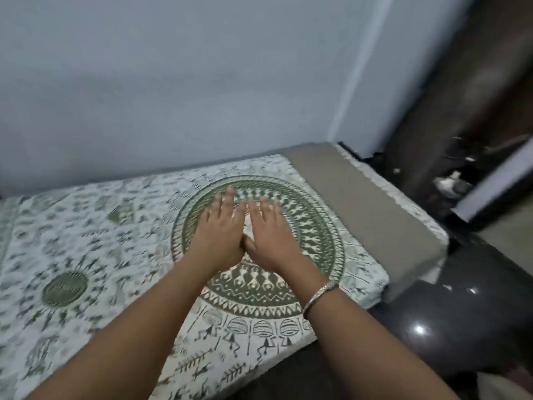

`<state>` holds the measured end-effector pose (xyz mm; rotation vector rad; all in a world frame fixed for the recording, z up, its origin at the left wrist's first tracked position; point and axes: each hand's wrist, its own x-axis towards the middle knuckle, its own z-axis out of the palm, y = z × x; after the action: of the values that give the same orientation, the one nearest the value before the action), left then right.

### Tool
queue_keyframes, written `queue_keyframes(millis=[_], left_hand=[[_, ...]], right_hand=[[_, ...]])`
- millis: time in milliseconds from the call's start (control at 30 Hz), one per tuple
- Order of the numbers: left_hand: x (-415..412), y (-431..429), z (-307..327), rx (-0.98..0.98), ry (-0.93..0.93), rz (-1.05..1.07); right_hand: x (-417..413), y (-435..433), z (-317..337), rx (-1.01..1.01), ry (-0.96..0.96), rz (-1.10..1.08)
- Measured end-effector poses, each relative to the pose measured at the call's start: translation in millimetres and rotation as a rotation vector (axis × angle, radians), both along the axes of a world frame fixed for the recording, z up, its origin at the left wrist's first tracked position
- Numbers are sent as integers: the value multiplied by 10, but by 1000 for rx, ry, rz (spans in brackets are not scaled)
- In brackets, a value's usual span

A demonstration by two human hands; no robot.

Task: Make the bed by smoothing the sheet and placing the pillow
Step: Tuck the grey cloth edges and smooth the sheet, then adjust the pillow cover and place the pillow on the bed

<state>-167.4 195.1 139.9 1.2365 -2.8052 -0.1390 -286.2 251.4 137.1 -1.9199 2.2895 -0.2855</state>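
Left hand: my left hand (pixel 220 229) lies palm down on the sheet (pixel 86 226), with the fingers straight and a little spread. It grips nothing.
Right hand: my right hand (pixel 269 230) lies flat the same way just beside the left, fingers straight and pointing toward the wall (pixel 202 82). It holds nothing either.
Thumbs: they meet in the gap between my two hands. I cannot tell whether they only touch or whether one lies over the other.
Wrist: a thin metal bangle (pixel 320 295) sits around my right wrist.
Sheet: white cloth with green printed figures, spread across the top of the bed and hanging over the near edge. It looks flat under and around my palms.
Where my hands are: both rest on the big round green pattern (pixel 311 235) near the right end of the sheet.
Other print: a smaller round green pattern (pixel 65 288) lies well off to the left.
Mattress: a bare grey-brown strip of mattress (pixel 360 203) shows past the sheet's right edge, and the sheet stops just short of that end.
Wall: pale blue-grey, running along the far side of the bed.
Floor: dark and glossy floor (pixel 447 327), to the right of the bed and below it.
Far right: something dark brown stands there, too blurred to make out.
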Motion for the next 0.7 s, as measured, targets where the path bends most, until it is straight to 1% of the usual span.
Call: queue_keyframes(millis=[167,233,333,433,500,567,700], left_hand=[[-843,147,559,-46,37,-323],[-1196,334,694,-65,43,-467],[-1658,724,827,-117,59,-679],[-2035,1251,874,-123,41,-870],[-2260,1624,819,-121,10,-984],[-2487,1998,711,-101,-19,-1098],[-2970,2816,559,37,-120,-1296]], right_hand=[[-604,438,474,-38,18,-337],[-882,713,561,-62,62,-464],[-1229,1284,657,-49,35,-675],[-1398,2024,659,-99,-26,-915],[-1416,2531,561,-160,-92,-1070],[-1397,2997,430,-180,-131,-1203],[-1488,3881,277,-235,-235,-1428]])
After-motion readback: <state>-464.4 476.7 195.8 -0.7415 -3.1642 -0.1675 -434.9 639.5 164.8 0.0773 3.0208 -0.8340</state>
